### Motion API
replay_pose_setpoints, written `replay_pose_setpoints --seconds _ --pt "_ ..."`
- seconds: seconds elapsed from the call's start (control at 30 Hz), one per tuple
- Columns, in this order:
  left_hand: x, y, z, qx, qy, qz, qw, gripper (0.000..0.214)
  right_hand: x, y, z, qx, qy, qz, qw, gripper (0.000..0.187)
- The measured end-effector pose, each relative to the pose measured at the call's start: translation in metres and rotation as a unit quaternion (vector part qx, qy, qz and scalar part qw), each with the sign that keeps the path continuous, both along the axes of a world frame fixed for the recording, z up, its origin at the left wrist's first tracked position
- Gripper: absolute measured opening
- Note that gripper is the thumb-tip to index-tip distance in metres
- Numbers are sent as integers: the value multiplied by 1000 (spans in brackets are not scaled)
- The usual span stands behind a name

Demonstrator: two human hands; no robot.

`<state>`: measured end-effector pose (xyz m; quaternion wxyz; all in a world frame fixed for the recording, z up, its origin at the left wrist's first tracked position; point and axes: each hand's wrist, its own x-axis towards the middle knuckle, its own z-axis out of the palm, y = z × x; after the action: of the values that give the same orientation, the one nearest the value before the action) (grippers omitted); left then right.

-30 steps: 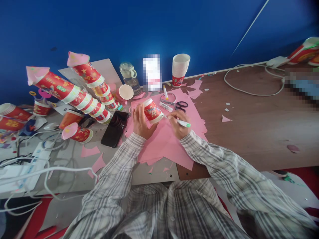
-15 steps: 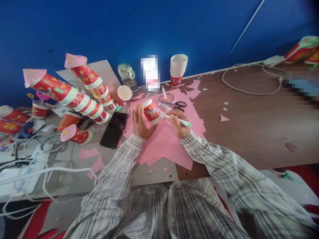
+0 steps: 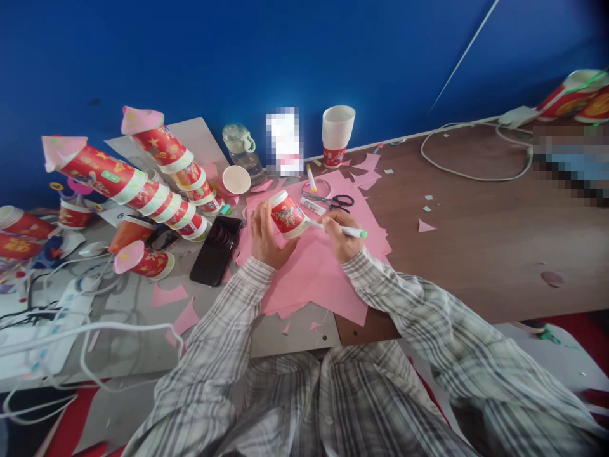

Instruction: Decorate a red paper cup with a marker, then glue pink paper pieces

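Observation:
My left hand (image 3: pixel 269 238) is closed round a red patterned paper cup (image 3: pixel 287 214), held tilted with its base end toward the right. A white marker with a green end (image 3: pixel 351 231) is gripped in my right hand (image 3: pixel 340 236), its tip at the cup's lower right edge. Beneath both hands lie pink paper sheets (image 3: pixel 314 279). Just behind the cup are a glue stick (image 3: pixel 313 205), black-handled scissors (image 3: pixel 340 202) and a yellow-and-white marker (image 3: pixel 311 178).
Rockets of stacked red cups with pink cones (image 3: pixel 137 187) stand left, near a black phone (image 3: pixel 215 251). At the back are a water bottle (image 3: pixel 242 152), an open cup (image 3: pixel 236 180) and a cup stack (image 3: pixel 337 134). White cables (image 3: pixel 118 325) cross the left front.
The marker has tilted a little flatter, its tip still by the cup's edge. Both hands keep their hold; the whole view has shifted slightly.

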<state>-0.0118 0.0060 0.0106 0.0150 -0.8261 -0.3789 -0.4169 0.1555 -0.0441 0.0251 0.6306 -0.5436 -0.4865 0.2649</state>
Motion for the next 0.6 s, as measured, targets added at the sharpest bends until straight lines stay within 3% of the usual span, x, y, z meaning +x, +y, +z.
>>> replay_pose_setpoints --seconds 0.2,0.6 --pt "0 1 -1 12 -8 -18 1000 90 4 5 -4 -4 86 -52 995 25" --pt "1 0 -4 16 -3 -39 999 91 2 2 -2 60 105 16 993 26"
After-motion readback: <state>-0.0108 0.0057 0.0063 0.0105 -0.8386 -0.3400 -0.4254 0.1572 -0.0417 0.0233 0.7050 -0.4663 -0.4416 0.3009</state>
